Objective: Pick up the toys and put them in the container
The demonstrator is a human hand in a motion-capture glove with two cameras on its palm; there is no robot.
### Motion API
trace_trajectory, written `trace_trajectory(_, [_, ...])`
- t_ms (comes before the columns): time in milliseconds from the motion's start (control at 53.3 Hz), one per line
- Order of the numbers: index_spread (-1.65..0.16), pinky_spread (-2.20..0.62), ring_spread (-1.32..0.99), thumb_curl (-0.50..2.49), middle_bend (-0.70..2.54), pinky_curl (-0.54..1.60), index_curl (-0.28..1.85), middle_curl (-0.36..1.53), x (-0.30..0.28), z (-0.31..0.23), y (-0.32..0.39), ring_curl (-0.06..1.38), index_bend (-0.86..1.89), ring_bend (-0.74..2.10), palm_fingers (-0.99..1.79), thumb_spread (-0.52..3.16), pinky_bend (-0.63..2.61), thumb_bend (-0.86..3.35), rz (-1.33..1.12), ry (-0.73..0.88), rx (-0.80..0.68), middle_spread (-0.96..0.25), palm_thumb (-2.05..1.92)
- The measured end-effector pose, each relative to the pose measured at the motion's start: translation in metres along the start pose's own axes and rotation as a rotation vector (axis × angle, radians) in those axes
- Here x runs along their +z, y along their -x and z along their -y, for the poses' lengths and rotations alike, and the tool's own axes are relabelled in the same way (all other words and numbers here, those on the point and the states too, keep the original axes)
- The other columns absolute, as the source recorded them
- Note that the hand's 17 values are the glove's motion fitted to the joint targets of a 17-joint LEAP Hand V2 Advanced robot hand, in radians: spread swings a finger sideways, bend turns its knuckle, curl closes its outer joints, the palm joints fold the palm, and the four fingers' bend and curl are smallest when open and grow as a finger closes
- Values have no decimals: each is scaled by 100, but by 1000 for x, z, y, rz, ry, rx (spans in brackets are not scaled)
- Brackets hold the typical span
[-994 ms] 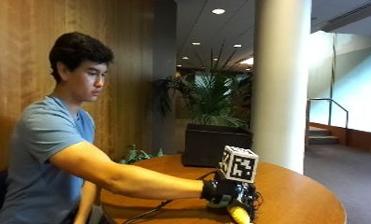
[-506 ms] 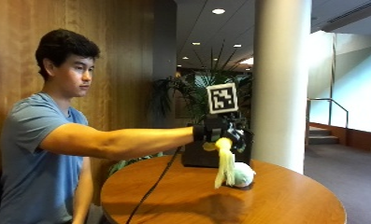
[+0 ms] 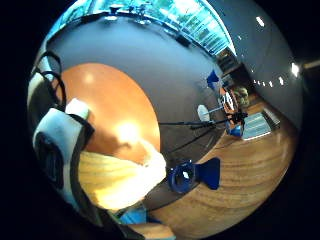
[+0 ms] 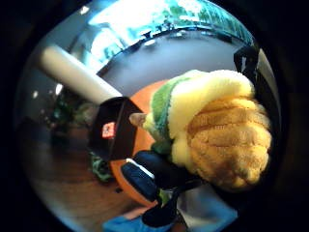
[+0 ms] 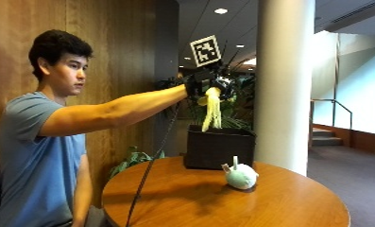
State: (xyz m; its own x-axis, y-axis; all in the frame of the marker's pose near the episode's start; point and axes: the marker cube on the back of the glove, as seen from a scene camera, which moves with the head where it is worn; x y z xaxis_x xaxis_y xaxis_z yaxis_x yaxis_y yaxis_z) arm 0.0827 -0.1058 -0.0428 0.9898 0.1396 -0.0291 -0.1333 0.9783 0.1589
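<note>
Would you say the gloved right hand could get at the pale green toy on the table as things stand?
Probably not yet: the right hand grips the yellow plush toy above the black container. The pale green toy lies unobstructed on the table.

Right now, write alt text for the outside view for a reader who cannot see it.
A seated person's black-gloved right hand holds a long yellow plush toy high above a dark square container at the far edge of a round wooden table. A pale green plush toy lies before the container.

side-on outside camera near the round table (image 5: 237, 203); both palm cameras high above it
</note>
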Motion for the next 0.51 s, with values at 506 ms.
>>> trace_trajectory(506, [-32,-42,-35,18,91,48,62,82,-40,-2,242,58,15,133,107,88,106,-10,126,-81,-282,-29,-13])
